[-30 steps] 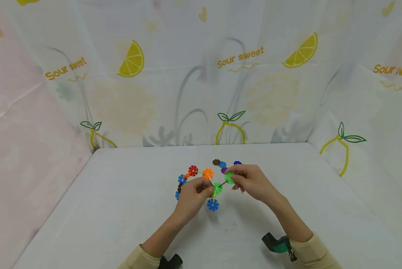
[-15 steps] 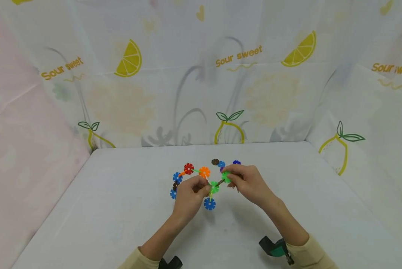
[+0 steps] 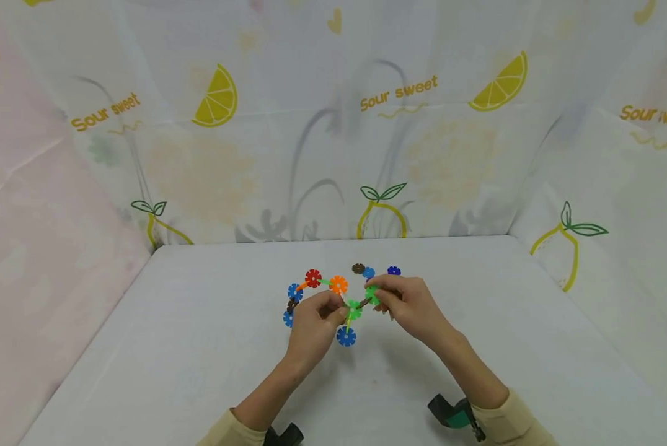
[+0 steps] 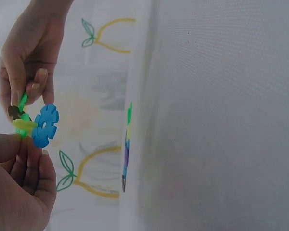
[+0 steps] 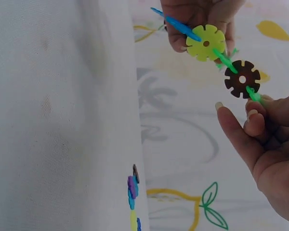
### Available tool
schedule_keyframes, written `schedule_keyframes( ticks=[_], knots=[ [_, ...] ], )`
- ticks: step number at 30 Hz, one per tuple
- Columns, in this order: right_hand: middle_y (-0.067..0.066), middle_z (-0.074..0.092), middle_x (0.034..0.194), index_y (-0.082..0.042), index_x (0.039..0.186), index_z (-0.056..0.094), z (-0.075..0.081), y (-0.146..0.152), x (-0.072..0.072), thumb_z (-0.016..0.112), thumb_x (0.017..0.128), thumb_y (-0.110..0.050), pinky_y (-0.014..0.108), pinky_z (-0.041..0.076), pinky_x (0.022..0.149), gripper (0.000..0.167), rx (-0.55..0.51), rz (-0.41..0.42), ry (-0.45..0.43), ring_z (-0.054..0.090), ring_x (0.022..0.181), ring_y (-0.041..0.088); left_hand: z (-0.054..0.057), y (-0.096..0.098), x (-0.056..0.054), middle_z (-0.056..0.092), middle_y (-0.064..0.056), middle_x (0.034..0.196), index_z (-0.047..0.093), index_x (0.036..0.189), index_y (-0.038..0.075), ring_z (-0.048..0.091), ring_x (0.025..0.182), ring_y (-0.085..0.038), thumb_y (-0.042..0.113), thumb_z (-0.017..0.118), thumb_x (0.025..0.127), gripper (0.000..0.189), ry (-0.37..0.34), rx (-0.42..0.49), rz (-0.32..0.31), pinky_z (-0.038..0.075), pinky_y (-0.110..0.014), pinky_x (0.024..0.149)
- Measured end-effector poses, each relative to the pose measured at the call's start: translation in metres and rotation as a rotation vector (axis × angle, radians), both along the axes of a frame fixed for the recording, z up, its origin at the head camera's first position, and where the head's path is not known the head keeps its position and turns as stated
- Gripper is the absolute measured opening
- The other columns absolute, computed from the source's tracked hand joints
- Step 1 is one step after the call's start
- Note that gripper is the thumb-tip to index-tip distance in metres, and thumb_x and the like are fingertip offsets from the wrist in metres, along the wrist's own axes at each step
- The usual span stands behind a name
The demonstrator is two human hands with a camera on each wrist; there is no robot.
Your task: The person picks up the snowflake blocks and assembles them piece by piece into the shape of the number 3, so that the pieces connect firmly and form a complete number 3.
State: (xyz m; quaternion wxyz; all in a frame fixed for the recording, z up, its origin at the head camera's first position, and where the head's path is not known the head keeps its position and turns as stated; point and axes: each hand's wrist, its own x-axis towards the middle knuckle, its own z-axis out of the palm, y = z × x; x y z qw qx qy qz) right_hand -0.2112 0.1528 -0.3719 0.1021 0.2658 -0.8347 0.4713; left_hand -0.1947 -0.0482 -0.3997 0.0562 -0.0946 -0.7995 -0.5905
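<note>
Both hands hold a chain of interlocking notched plastic snowflake discs above the table. My left hand (image 3: pixel 313 325) pinches it by a green disc (image 3: pixel 354 310). From that disc a yellow disc (image 5: pixel 196 48) leads down to a blue disc (image 3: pixel 346 336). My right hand (image 3: pixel 414 310) pinches another green disc (image 3: pixel 372 295) between thumb and fingers. A brown disc (image 5: pixel 231 87) joins the two green ones. Beyond my left hand the chain curves through an orange disc (image 3: pixel 338 285), a red disc (image 3: pixel 313 278) and more blue and brown discs, partly hidden by that hand.
Several loose discs lie on the white table (image 3: pixel 199 347) behind my right hand, among them a brown disc (image 3: pixel 358 268) and a dark blue disc (image 3: pixel 393 271). Printed fabric (image 3: pixel 289 167) rises at the back and both sides. A black wrist-worn device (image 3: pixel 450 412) hangs by the right sleeve.
Both hands and the chain have shifted slightly left. My right hand has come a little closer to the left, and the brown link between the green discs has turned slightly.
</note>
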Motion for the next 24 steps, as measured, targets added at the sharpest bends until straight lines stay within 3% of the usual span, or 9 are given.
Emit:
schedule_keyframes(
  ticks=[4,10,18,24],
  knots=[
    [0.007,0.067,0.071,-0.006,0.104,0.072,-0.001,0.001,-0.002,0.061,0.095,0.001,0.025,0.052,0.052,0.016,0.002,-0.022,-0.028,0.059,0.059,0.011,-0.001,0.0,-0.001,0.067,-0.005,0.083,0.069,0.091,0.009,0.061,0.075,-0.016,0.009,0.063,0.094,0.007,-0.01,-0.005,-0.018,0.052,-0.023,0.068],
    [0.011,0.069,0.073,-0.006,0.108,0.067,0.001,0.001,-0.004,0.061,0.096,-0.003,0.028,0.056,0.058,0.014,-0.075,-0.074,-0.144,0.063,0.058,0.016,-0.001,-0.001,-0.004,0.068,-0.004,0.086,0.07,0.095,0.011,0.062,0.078,-0.017,0.013,0.062,0.095,0.008,0.0,-0.015,-0.023,0.052,-0.024,0.07],
    [0.02,0.07,0.081,0.0,0.104,0.063,-0.003,0.007,-0.008,0.062,0.096,-0.005,0.029,0.059,0.068,0.01,-0.187,-0.007,-0.242,0.069,0.066,0.018,-0.004,-0.004,-0.008,0.071,-0.006,0.09,0.072,0.099,0.013,0.063,0.08,-0.015,0.018,0.063,0.096,0.011,0.004,-0.061,-0.029,0.053,-0.025,0.071],
    [0.023,0.071,0.083,0.004,0.098,0.063,-0.004,0.01,-0.012,0.06,0.097,-0.007,0.028,0.059,0.067,0.012,-0.256,-0.021,-0.298,0.07,0.066,0.026,-0.005,-0.008,-0.009,0.072,0.001,0.093,0.074,0.101,0.016,0.063,0.085,-0.013,0.027,0.066,0.094,0.015,-0.02,-0.22,-0.103,0.054,-0.027,0.071]
  ],
)
